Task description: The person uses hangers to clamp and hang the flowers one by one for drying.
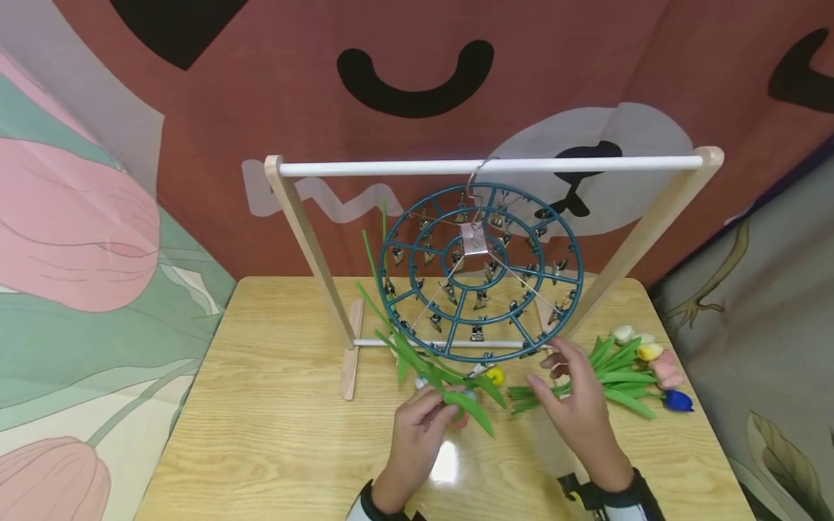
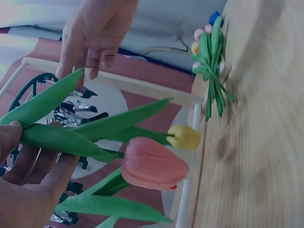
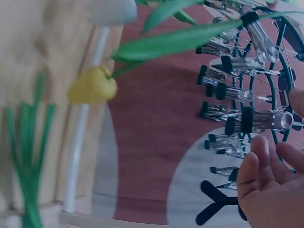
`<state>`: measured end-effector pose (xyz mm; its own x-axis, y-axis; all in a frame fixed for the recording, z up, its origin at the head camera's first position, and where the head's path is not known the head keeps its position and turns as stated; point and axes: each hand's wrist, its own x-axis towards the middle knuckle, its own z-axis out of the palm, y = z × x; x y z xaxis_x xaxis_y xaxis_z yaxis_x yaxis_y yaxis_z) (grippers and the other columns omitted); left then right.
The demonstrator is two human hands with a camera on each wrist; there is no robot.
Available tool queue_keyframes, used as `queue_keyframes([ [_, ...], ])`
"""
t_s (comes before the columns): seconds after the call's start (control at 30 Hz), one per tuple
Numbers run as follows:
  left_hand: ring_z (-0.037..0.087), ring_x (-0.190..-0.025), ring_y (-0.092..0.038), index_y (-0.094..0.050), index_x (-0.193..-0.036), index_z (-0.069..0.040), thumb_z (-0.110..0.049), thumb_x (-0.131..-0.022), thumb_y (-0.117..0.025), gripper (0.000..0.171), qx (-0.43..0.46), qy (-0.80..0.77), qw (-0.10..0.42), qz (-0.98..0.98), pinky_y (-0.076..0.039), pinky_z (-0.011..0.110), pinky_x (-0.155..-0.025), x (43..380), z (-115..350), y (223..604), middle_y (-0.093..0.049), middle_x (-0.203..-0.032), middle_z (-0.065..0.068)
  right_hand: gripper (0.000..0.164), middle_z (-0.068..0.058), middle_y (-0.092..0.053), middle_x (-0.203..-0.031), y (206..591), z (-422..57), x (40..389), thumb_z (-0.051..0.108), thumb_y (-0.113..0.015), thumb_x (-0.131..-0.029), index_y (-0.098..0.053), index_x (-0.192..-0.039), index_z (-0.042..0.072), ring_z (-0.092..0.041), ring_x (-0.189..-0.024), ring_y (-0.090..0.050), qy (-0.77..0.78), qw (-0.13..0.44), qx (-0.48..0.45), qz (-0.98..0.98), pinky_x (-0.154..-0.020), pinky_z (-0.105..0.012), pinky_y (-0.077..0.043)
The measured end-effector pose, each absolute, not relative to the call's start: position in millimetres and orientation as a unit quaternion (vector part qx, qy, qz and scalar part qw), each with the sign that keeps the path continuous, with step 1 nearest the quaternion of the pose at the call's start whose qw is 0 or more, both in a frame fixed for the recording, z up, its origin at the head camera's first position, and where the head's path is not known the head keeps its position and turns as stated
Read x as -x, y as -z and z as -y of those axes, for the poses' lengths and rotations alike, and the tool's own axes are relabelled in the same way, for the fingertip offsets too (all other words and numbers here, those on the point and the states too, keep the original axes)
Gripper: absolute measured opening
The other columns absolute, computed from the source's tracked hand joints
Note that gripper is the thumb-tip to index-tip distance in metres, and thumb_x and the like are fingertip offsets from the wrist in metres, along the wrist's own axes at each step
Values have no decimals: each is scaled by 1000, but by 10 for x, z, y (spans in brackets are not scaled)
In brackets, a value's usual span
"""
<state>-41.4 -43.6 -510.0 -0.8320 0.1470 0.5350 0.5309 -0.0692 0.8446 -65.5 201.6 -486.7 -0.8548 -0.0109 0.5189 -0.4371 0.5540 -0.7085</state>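
Clamping left fingers (image 1: 419, 409) on a leafy pink tulip (image 2: 154, 164), right fingers (image 1: 573, 356) apart near the round clip hanger (image 1: 474, 239).

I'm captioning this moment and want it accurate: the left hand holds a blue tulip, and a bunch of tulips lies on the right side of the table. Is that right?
Not quite: the tulip in the left hand is pink, as the left wrist view shows. The bunch does lie on the right side of the table.
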Motion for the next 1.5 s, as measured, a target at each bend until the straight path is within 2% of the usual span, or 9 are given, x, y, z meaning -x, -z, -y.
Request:
queue_keyframes([
  [0.13, 24, -84, -74, -71, -113, 6, 12, -92, -66, 23, 270, 645, 160, 696, -67, 28, -69, 460, 439, 5095, -72, -108, 23, 71, -15, -65, -125, 4783, -2058, 792, -12, -83, -77, -58, -141, 3, -11, -94, -58, -420, 225, -164, 864, -76, -12, -48],
  [0.23, 24, -77, -72, -72, -114, 5, 8, -94, -67, 21, 277, 622, 163, 714, -66, 24, -66, 485, 438, 5089, -73, -106, 18, 54, -10, -69, -114, 4735, -2068, 851, -13, -83, -75, -68, -125, 2, -11, -88, -60, -409, 230, -188, 863, -74, -10, -51],
  [0.37, 21, -75, -71, -72, -115, 4, 5, -95, -67, 21, 278, 606, 158, 728, -65, 22, -68, 505, 423, 5081, -73, -102, 13, 42, -4, -71, -98, 4686, -2043, 877, -13, -85, -73, -70, -108, 3, -1, -85, -63, -431, 222, -200, 851, -75, -6, -55],
  [0.5, 23, -83, -74, -71, -114, 3, 5, -95, -67, 19, 276, 606, 146, 731, -65, 22, -75, 517, 397, 5083, -74, -101, 13, 42, -9, -73, -98, 4672, -1991, 872, -17, -84, -73, -67, -108, 0, 0, -85, -68, -498, 185, -210, 821, -73, -11, -60],
  [0.67, 25, -83, -77, -71, -113, -1, 3, -97, -67, 17, 259, 627, 100, 728, -66, 24, -75, 517, 363, 5108, -75, -100, 15, 34, -14, -71, -93, 4682, -1926, 818, -21, -78, -76, -66, -103, -3, -1, -85, -71, -569, 141, -200, 785, -68, -19, -64],
  [0.83, 22, -82, -77, -71, -110, -1, 0, -98, -67, 13, 243, 616, 81, 745, -66, 22, -71, 536, 345, 5143, -75, -97, 15, 33, -14, -69, -91, 4694, -1840, 784, -25, -74, -75, -66, -99, -4, -3, -85, -68, -597, 150, -209, 760, -75, -17, -62],
  [0.93, 23, -85, -77, -71, -111, -1, 0, -97, -67, 14, 243, 600, 90, 757, -65, 21, -75, 567, 336, 5164, -75, -100, 14, 34, -9, -68, -93, 4701, -1778, 789, -28, -73, -73, -65, -99, -6, -3, -87, -65, -613, 156, -221, 742, -81, -15, -60],
  [1.13, 22, -89, -78, -70, -116, -1, -4, -99, -66, 18, 238, 617, 60, 748, -66, 24, -73, 599, 336, 5185, -74, -107, 15, 32, -8, -65, -93, 4708, -1627, 811, -30, -71, -73, -62, -95, -9, -4, -87, -63, -649, 151, -232, 709, -78, -15, -60],
  [1.5, 20, -90, -77, -72, -110, 0, -5, -100, -65, 13, 223, 604, 42, 764, -65, 20, -76, 606, 371, 5173, -75, -104, 13, 29, -15, -63, -88, 4705, -1453, 815, -26, -75, -75, -65, -94, -8, -4, -88, -64, -661, 151, -241, 694, -75, -15, -61],
])
